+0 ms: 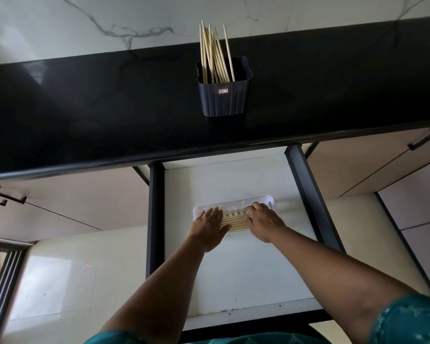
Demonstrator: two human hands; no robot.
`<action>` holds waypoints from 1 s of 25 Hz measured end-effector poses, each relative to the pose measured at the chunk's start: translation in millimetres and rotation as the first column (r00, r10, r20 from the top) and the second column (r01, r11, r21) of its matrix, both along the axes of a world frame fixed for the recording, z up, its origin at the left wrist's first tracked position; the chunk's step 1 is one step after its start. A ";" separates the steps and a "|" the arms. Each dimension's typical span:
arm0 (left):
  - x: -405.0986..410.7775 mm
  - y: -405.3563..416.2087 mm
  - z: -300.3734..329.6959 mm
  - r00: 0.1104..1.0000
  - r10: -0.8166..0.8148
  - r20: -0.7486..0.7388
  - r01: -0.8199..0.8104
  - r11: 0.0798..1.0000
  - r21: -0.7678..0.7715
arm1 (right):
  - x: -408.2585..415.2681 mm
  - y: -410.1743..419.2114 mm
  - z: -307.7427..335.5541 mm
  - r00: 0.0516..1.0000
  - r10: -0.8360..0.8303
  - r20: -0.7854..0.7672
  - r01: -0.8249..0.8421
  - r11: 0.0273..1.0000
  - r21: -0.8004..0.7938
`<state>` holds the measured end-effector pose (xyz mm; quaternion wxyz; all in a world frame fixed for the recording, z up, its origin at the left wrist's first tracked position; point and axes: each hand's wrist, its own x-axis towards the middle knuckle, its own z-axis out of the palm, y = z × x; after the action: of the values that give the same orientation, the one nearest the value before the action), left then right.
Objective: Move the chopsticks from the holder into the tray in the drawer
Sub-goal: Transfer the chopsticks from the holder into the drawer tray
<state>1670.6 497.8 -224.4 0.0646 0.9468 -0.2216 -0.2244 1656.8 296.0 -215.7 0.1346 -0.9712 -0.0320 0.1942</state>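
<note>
In drawer (233,281), chopsticks (233,220) in tray (268,200) are pressed level by flat left hand (210,224); right hand (265,220) grip cannot be told; more are left in holder (224,95).

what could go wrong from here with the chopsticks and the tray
1. The chopsticks in the tray lie loose between the left hand and right hand; lifting the hands carelessly may knock them askew.
2. The white tray sits unfixed on the drawer floor and might slide when pushed.
3. Many chopsticks lean in the holder on the counter; grabbing a bunch could tip it.
</note>
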 end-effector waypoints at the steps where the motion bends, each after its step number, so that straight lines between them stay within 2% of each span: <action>1: 0.1 0.0 8.7 0.999 0.006 0.051 -0.004 0.999 -0.048 | 1.5 4.0 7.3 0.997 0.004 0.082 -0.003 1.000 -0.005; 4: 9.5 -6.5 44.3 0.962 0.031 0.270 0.020 0.983 -0.184 | 14.2 17.3 43.5 0.964 0.013 0.267 -0.015 1.000 0.007; 5: 18.6 -10.3 61.9 0.954 0.050 0.295 0.010 0.980 -0.200 | 23.2 22.0 60.1 0.953 0.005 0.304 -0.013 1.000 0.024; 10: 88.4 -33.9 171.2 0.903 0.231 0.363 -0.078 0.918 -0.389 | 91.1 41.6 160.7 0.871 -0.090 0.484 0.037 0.992 0.117; 13: 130.6 -41.4 230.0 0.885 0.322 0.338 -0.122 0.858 -0.499 | 135.7 45.9 220.7 0.829 -0.202 0.521 0.106 0.972 0.208; 17: 175.3 -45.3 277.1 0.854 0.420 0.307 -0.166 0.779 -0.605 | 185.6 43.8 273.6 0.805 -0.374 0.462 0.174 0.892 0.418; 19: 198.0 -47.1 285.6 0.839 0.454 0.299 -0.187 0.757 -0.626 | 212.5 39.7 282.3 0.811 -0.421 0.406 0.219 0.862 0.457; 23: 236.8 -52.2 270.5 0.801 0.573 0.175 -0.310 0.646 -0.697 | 271.1 33.4 267.2 0.875 -0.419 0.243 0.350 0.894 0.281; 25: 248.5 -55.7 256.8 0.795 0.599 0.101 -0.361 0.599 -0.714 | 296.3 30.7 257.6 0.872 -0.466 0.148 0.418 0.868 0.269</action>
<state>1919.1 442.1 32.4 0.4165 0.9069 -0.0264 0.0579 1953.2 326.7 41.9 0.2821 -0.9452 0.1562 0.0504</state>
